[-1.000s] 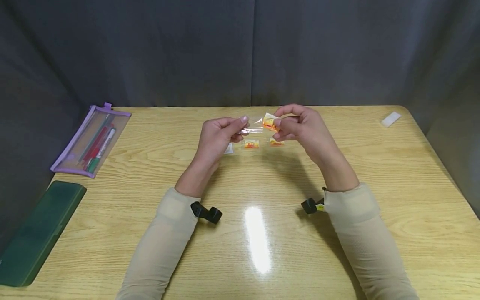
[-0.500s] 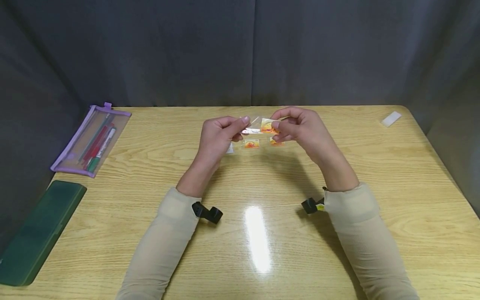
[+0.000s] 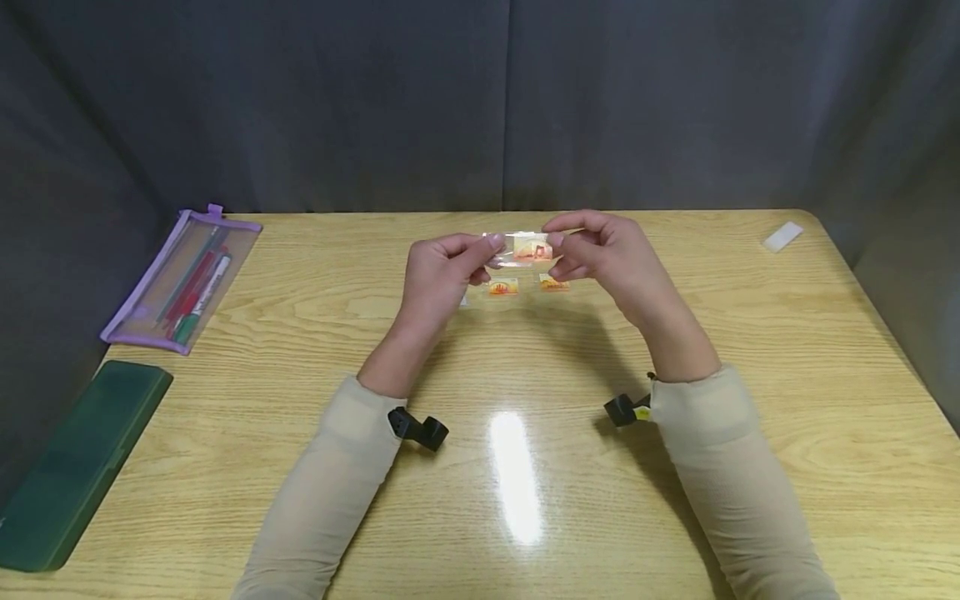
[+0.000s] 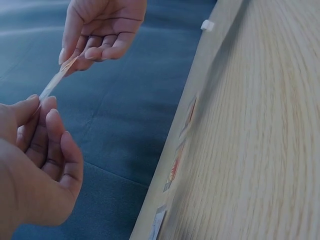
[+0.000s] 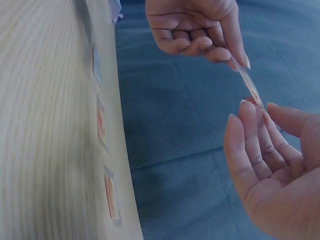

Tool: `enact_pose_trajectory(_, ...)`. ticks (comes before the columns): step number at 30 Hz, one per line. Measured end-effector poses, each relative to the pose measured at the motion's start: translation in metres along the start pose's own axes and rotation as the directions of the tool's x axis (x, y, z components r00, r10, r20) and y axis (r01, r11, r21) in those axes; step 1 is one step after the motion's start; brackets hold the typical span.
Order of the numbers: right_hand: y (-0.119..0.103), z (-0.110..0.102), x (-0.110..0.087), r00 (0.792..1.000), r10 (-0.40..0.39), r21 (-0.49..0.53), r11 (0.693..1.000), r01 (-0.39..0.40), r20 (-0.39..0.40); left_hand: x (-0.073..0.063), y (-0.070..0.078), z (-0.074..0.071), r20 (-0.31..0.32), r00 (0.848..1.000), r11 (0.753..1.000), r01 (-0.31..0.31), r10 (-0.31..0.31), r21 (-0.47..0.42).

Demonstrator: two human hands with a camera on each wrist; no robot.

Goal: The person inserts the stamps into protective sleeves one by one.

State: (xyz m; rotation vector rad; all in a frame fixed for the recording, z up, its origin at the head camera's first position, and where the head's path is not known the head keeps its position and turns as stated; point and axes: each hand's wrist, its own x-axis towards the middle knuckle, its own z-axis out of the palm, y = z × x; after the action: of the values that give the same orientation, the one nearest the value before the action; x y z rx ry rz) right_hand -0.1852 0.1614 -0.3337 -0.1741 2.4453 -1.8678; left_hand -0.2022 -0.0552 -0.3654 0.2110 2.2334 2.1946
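Note:
My left hand (image 3: 442, 271) pinches a small clear plastic sleeve (image 3: 507, 247) between thumb and fingers, above the far part of the table. At the sleeve's right end my right hand (image 3: 615, 258) pinches a small yellow and orange picture stamp (image 3: 531, 247). The stamp overlaps the sleeve, with glare across both. In the wrist views the held pair appears edge-on as a thin strip (image 4: 55, 84) between the two hands. Beneath, a row lies on the table: an orange stamp (image 3: 503, 287), another orange stamp (image 3: 554, 283) and a pale bluish one (image 4: 158, 222), mostly hidden by my left hand in the head view.
A purple-edged mesh pouch (image 3: 161, 287) with pens lies at the left, beyond a dark green case (image 3: 82, 467). A white block (image 3: 782, 237) sits near the far right corner of the wooden table (image 3: 510, 375). Dark curtain (image 3: 360, 108) hangs behind.
The stamp in my right hand has levelled and moved slightly left over the sleeve, so the two overlap more. My left hand has shifted a little to the right.

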Motion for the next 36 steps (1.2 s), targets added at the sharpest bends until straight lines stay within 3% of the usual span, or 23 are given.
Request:
enact_pose_trajectory(5, -0.0017, -0.0015, -0.0002, 1.0, -0.002, 0.055, 0.998, 0.002, -0.008, -0.0002, 0.0012, -0.0007, -0.011, 1.0, 1.0, -0.006, 0.005, -0.014)
enact_pose_trajectory(19, -0.0014, 0.0049, 0.0005, 1.0, -0.002, 0.017, 1.0, 0.002, 0.003, -0.0031, 0.0025, 0.0043, 0.016, 1.0, 1.0, -0.01, 0.01, -0.006)
enact_pose_trajectory(36, 0.0, 0.0052, 0.0001, 1.0, -0.007, 0.046, 0.999, 0.007, -0.01, -0.0029, -0.0009, 0.0056, 0.054, 0.998, 1.0, 0.018, -0.017, -0.011)
